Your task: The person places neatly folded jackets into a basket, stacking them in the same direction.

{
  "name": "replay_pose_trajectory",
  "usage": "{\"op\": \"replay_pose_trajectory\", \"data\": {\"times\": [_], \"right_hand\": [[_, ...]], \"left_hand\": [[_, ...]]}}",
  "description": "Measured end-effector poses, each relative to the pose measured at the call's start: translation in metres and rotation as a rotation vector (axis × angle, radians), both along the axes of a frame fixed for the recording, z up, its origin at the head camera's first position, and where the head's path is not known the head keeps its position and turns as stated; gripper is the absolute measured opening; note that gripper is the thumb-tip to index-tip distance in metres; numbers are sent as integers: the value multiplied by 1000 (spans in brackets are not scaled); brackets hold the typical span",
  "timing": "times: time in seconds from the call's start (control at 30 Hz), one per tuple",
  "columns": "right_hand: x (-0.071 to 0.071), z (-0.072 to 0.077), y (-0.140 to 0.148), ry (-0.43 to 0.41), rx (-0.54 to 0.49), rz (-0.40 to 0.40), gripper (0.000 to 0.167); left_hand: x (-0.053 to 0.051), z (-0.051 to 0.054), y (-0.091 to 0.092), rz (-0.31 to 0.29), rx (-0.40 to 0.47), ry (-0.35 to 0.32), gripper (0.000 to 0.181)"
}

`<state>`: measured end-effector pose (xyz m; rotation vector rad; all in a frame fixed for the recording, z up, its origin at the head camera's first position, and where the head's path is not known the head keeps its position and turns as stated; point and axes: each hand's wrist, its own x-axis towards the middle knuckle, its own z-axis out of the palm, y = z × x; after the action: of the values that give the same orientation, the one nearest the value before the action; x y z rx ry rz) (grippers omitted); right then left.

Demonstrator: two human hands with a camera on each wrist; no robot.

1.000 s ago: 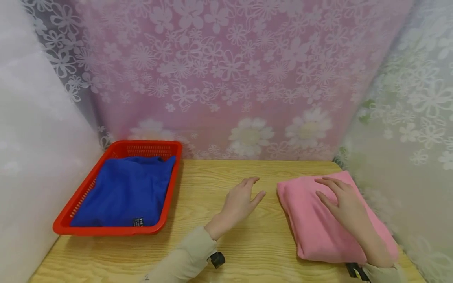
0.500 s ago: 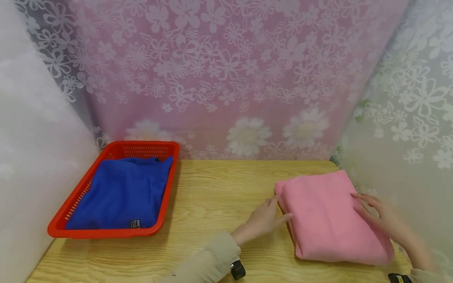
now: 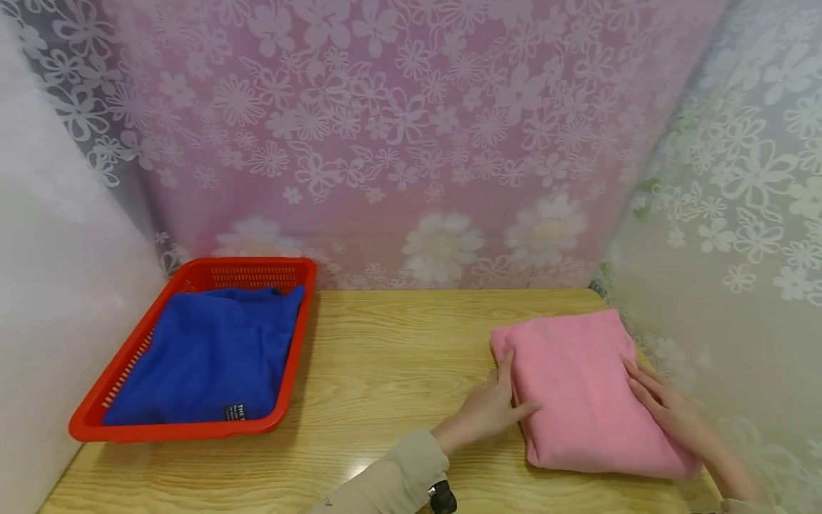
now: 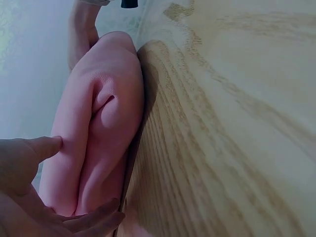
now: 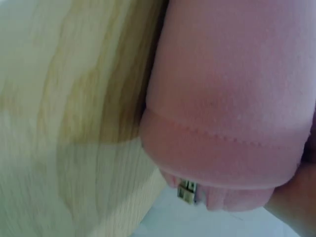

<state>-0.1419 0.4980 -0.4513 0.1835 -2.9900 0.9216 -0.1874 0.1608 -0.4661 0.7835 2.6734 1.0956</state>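
Note:
A folded pink garment [image 3: 578, 400] lies flat on the right side of the table. My left hand [image 3: 484, 410] touches its left edge, thumb on the upper face and fingers along the side. In the left wrist view the left hand [image 4: 29, 192] has its fingers extended low beside the stacked folds. On the garment's right edge rests my right hand [image 3: 674, 414], its fingers fairly straight. A stitched seam crosses the pink garment [image 5: 227, 98] in the right wrist view; skin shows at the lower right there, but whose hand it is I cannot tell.
A red plastic basket [image 3: 282, 414] stands at the left of the wooden table [image 3: 385, 343], holding a folded blue garment [image 3: 212, 357] with a black label. A flowered pink curtain [image 3: 385, 143] hangs behind, and pale sheets close off both sides.
My left hand has moved right to the garment's left edge. The right hand has gone from above the garment to its right edge. The garment stays in place; the view has turned slightly right.

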Motion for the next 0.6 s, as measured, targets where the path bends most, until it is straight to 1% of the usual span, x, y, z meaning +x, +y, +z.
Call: {"op": "replay_pose_trajectory", "data": {"times": [0.27,0.5,0.6], "right_hand": [[-4,2,-20,-26,86,-25,58],[-9,4,-41,-57,88,-33,60],[-12,4,-49,-50,106,-33,60]], "left_hand": [[-4,0,-17,-31,46,-21,100],[-9,-4,-32,-18,80,-63,100],[-9,-5,-38,-14,93,-70,99]]}}
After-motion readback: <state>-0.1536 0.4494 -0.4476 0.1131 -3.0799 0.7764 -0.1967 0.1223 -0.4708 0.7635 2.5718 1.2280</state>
